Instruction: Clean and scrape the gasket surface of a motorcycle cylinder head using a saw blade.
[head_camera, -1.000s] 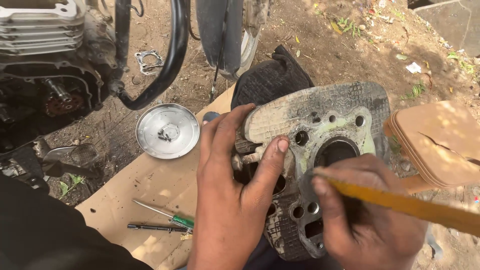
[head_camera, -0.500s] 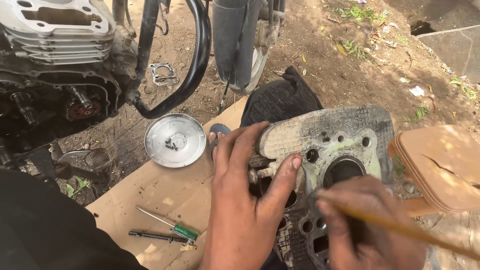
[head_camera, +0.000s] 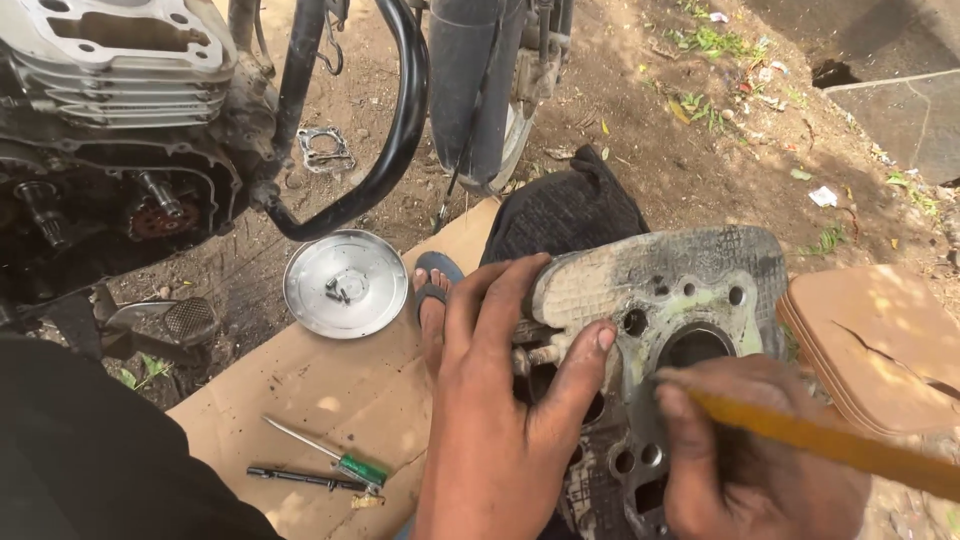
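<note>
A grey metal engine cylinder head (head_camera: 690, 290), with a round bore and several bolt holes, lies in front of me with greenish gasket residue on its face. My left hand (head_camera: 500, 400) grips its left edge, thumb pressed on the flat face. My right hand (head_camera: 745, 460) is closed around a long yellow-orange tool (head_camera: 840, 440), whose tip rests on the face just left of the bore. Both hands are grimy.
A motorcycle engine (head_camera: 120, 120) and black frame tube (head_camera: 400, 130) stand at top left. A round metal dish (head_camera: 345, 283) with small parts, a green-handled screwdriver (head_camera: 330, 455) and a black tool (head_camera: 300, 478) lie on cardboard (head_camera: 330, 400). A sandalled foot (head_camera: 435, 300), dark cloth (head_camera: 565, 215) and brown box (head_camera: 880, 345) are nearby.
The view has shifted so the cylinder head and hands sit lower in frame. The tool tip has moved slightly across the face near the bore; my left hand keeps its grip.
</note>
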